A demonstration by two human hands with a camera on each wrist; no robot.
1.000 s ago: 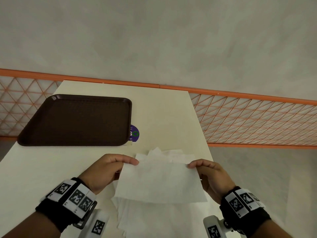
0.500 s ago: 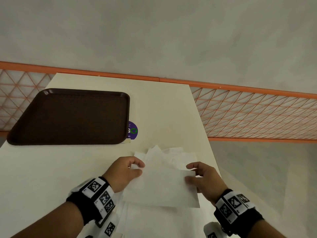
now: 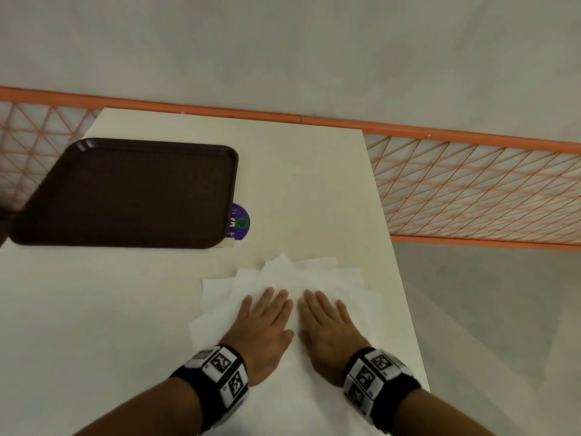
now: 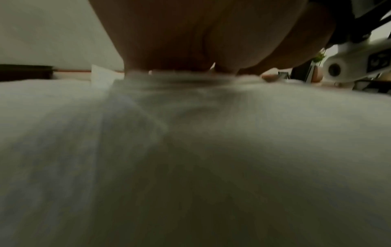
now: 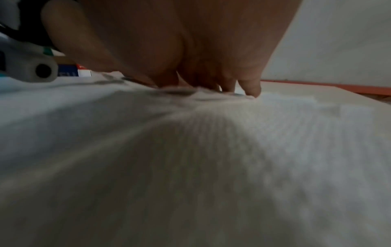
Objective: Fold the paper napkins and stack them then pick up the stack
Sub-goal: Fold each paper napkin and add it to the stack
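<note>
Left hand (image 3: 264,328): flat, fingers straight and together, palm down on the top napkin (image 3: 294,369); it holds nothing, it only presses.
Right hand (image 3: 330,328): the same, flat and pressing, just beside the left, thumbs near each other; in the right wrist view the fingertips (image 5: 251,90) dent the paper.
Napkins (image 3: 314,272): a loose white pile on the near right part of the worktop (image 3: 125,309), reaching to its right edge; corners fan out untidily beyond the hands, so the sheets below are not squared.
Step in hand: most likely flattening or creasing one napkin on the pile; whether it is folded already I cannot tell, as the hands cover its middle.
Done: no neat stack of folded napkins shows anywhere; at best one fold is in progress.
Left: folding the remaining sheets, squaring them into a stack, then lifting it; most of the task, by my judgement.
Tray (image 3: 125,196): dark brown, bare, far left on the worktop, well apart from the pile; a purple sticker (image 3: 240,221) peeks out at its right edge.
</note>
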